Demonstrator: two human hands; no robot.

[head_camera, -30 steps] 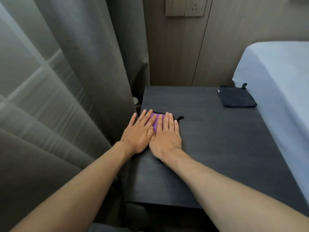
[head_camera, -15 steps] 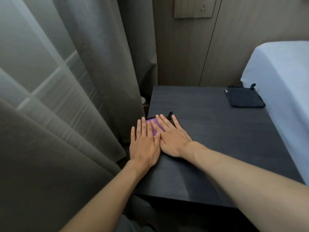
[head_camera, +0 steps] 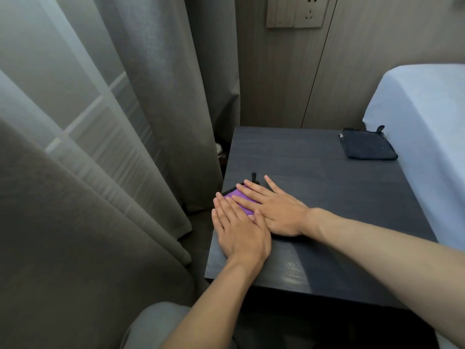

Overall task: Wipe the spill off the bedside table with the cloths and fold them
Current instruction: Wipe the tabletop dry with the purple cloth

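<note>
A purple cloth (head_camera: 242, 203) with a black edge and loop lies at the left edge of the dark bedside table (head_camera: 314, 187). My left hand (head_camera: 239, 230) rests flat on its near part, fingers together and stretched out. My right hand (head_camera: 274, 210) lies flat across it from the right, fingers spread; only a strip of purple shows between the hands. A dark folded cloth (head_camera: 367, 147) with a hanging loop sits at the table's far right corner, well away from both hands.
Grey curtains (head_camera: 113, 147) hang close against the table's left side. A bed with a pale blue sheet (head_camera: 422, 137) borders the right side. A wall socket (head_camera: 294, 11) is above the table. A small round object (head_camera: 218, 148) sits between curtain and table.
The camera view has shifted left and nearer. My right hand has turned to lie across the purple cloth from the right, and the cloth's loop now points away from me.
</note>
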